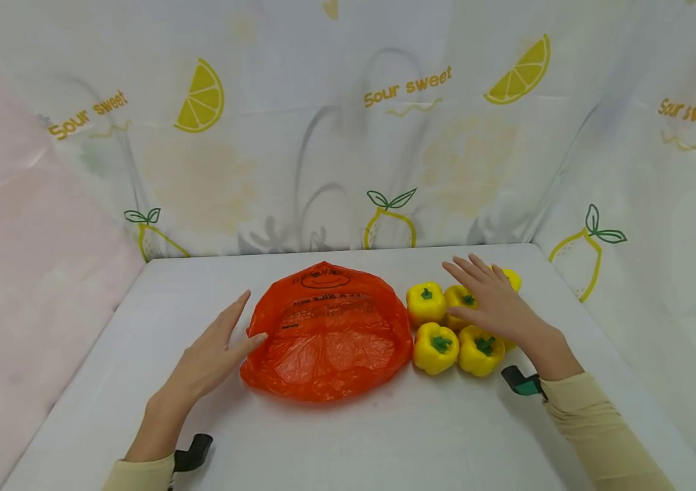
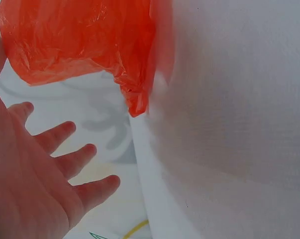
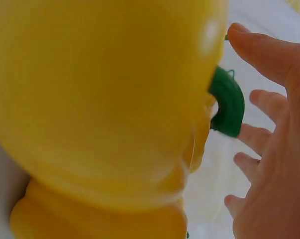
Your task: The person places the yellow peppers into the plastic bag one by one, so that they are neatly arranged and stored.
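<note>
So our left grip [image 1: 209, 354] was splayed loose just left of the red plastic bag [image 1: 330, 341], overlapping its edge in the head view; we couldn't tell if they touched. Our right grip [image 1: 497, 305] hung relaxed, holding nothing, above the yellow peppers [image 1: 436, 351] bunched beside the bag on the worktop [image 1: 348, 447].

White lemon-printed fabric backdrop [image 1: 298, 170] carries "Sour sweet" in orange lettering [image 1: 407, 86], three times; translucent red plastic bag [image 1: 335, 361] bears black smiling face [image 1: 326, 280] and partly legible "A NICE", remaining print unreadable
</note>
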`<state>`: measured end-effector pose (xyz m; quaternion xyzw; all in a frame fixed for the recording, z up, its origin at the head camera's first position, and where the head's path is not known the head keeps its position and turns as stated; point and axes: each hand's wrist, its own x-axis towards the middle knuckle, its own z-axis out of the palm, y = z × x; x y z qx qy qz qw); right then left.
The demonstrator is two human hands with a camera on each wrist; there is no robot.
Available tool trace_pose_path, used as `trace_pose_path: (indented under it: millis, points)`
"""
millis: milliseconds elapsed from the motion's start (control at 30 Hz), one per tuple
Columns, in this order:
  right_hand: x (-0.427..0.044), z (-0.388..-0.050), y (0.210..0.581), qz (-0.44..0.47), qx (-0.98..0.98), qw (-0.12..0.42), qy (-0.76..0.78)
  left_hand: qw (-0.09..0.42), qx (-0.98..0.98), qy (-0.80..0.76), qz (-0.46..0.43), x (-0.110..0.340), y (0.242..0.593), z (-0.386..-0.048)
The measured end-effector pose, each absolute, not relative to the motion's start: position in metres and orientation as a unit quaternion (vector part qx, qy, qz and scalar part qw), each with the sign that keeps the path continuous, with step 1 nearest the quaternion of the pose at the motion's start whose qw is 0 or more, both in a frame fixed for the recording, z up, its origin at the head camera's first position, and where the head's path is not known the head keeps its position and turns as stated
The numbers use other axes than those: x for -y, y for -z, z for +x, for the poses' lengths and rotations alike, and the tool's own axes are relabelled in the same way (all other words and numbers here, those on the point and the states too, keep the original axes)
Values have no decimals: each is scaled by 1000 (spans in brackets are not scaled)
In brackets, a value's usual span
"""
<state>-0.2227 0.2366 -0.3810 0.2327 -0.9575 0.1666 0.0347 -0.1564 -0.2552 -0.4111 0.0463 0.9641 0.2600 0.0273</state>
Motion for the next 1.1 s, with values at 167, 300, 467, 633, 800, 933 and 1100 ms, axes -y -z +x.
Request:
trace_pose_path:
  millis: [167, 300, 467, 633, 800, 933, 1100]
  points:
    - [-226, -227, 382, 236, 955, 19, -179, 35, -957, -282, 59, 252, 413, -157]
    - [-216, -230, 384, 236, 955, -5, -180, 33, -950, -298, 81, 250, 415, -158]
    - [-205, -232, 384, 234, 956, -32, -175, 20, -944, -314, 102, 247, 414, -158]
    - [-197, -231, 381, 229, 954, -61, -183, 15, -942, -313, 119, 244, 415, -160]
    - [-193, -231, 379, 236, 950, -66, -195, 20, -942, -313, 120, 241, 417, -161]
    - [-192, -232, 378, 230, 950, -64, -204, 19, -941, -317, 120, 240, 419, -162]
    - [-191, -231, 371, 239, 947, -21, -215, 9, -938, -323, 123, 239, 419, -163]
